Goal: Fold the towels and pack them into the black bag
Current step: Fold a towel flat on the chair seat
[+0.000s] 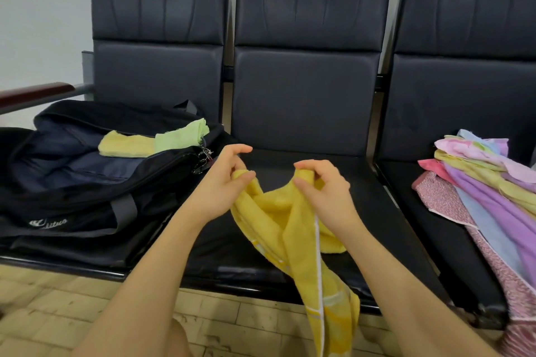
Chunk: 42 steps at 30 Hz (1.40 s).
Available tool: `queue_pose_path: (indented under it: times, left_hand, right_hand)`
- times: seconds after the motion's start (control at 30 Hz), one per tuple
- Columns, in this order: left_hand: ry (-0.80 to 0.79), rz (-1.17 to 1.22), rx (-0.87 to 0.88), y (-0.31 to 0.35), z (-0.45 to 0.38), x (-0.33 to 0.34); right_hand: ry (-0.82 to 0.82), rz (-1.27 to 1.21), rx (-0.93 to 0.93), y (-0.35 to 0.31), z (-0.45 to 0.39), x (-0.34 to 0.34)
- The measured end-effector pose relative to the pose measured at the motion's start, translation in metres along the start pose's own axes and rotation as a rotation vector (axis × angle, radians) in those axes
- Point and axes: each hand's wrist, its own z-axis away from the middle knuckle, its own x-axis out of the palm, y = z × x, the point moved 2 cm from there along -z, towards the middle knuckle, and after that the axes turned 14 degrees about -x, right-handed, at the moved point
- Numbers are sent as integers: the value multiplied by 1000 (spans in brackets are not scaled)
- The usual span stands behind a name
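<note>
both my forearms reach in from 6 o'clock; my left hand (224, 180) and right hand (322, 187) each have their grip pinched on the yellow towel (293, 229) over the middle seat (362, 211), the black bag (87, 182) lying open at 9 o'clock

Waiting area: row of joined black padded seats (307, 101) with armrest (34, 93), plain wall (37, 9), tiled floor (58, 307).
</note>
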Motion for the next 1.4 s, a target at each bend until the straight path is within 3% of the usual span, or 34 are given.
queue_pose_path:
  times: [0.2, 0.4, 0.57, 0.77, 0.93, 1.2, 1.4]
  left_hand:
    - [-30, 207, 41, -4, 5, -5]
    - [39, 181, -38, -18, 0, -13]
    - [-18, 49, -158, -25, -2, -9]
    - [-15, -69, -170, -22, -3, -10]
    - [-17, 87, -104, -8, 2, -9]
    - [60, 604, -121, 23, 3, -13]
    - [163, 663, -141, 42, -8, -26]
  right_hand:
    - [-188, 32, -63, -17, -8, 47]
    - [-108, -259, 2, -14, -19, 58]
    - [-63, -227, 80, -3, -24, 47]
    - [-25, -151, 94, -2, -23, 34]
    - [1, -115, 74, -4, -21, 23]
    - [154, -284, 25, -29, -19, -10]
    - [308, -297, 13, -55, -26, -47]
